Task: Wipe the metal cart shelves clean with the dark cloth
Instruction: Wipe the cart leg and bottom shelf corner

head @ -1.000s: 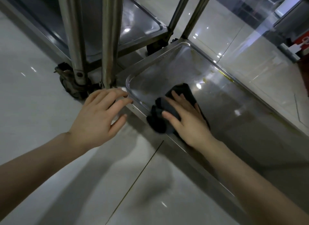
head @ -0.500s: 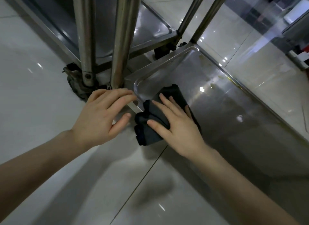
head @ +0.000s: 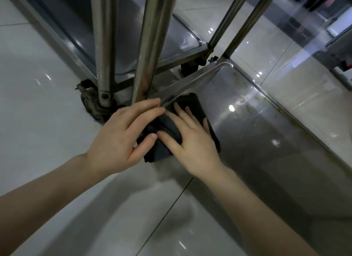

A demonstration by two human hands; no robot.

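Contact is the change to note: a second ago your left hand hovers beside the cart, touching nothing, and now it lies against the dark cloth, fingers fairly straight across the shelf corner and thumb tip resting on the fabric next to your right thumb. It does not look like a real grip, more a steadying touch. Your right hand lies flat on the cloth with the fingers spread, pressing it down without curling round it. The cloth itself has travelled: from well inside the lower shelf it has been dragged to the near left corner, just beside the upright post, and now part of it is bunched over the rim and hangs off toward the floor. For the task, that suggests this stroke has run out to the edge, and the corner and rim are getting their pass. It may also mean you are about to regather or refold the cloth with both hands, though that is only a guess. Yellowish marks show near the far rim of the same shelf, well apart from the cloth, so the job looks far from finished.
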